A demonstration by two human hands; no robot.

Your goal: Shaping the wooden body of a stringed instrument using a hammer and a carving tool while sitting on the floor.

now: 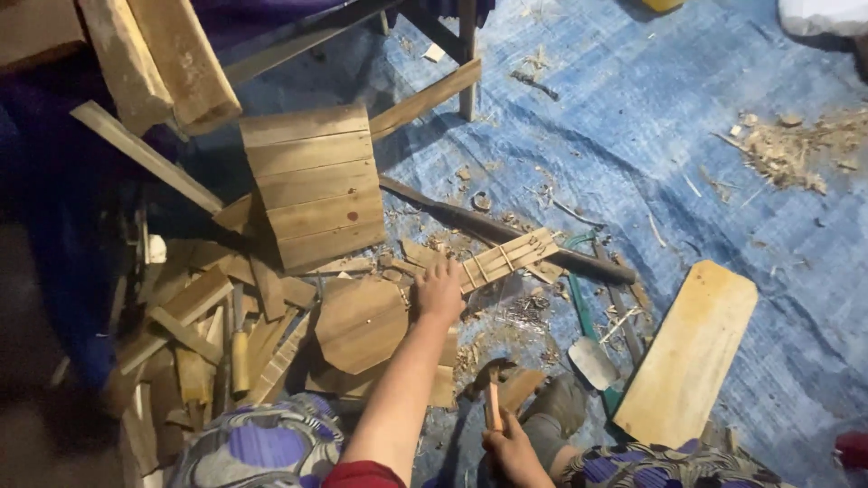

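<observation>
On a shaving-strewn blue tarp (633, 117), left hand (439, 291) presses slats (506, 258); right hand (511, 449) grips a hammer (491, 389).

A rough woodworking spot: wood offcuts (190, 316) and shavings (787, 149) over a blue tarp (633, 108).

slatted panel (315, 185) behind round board (362, 323), plank (689, 352) far right
</observation>
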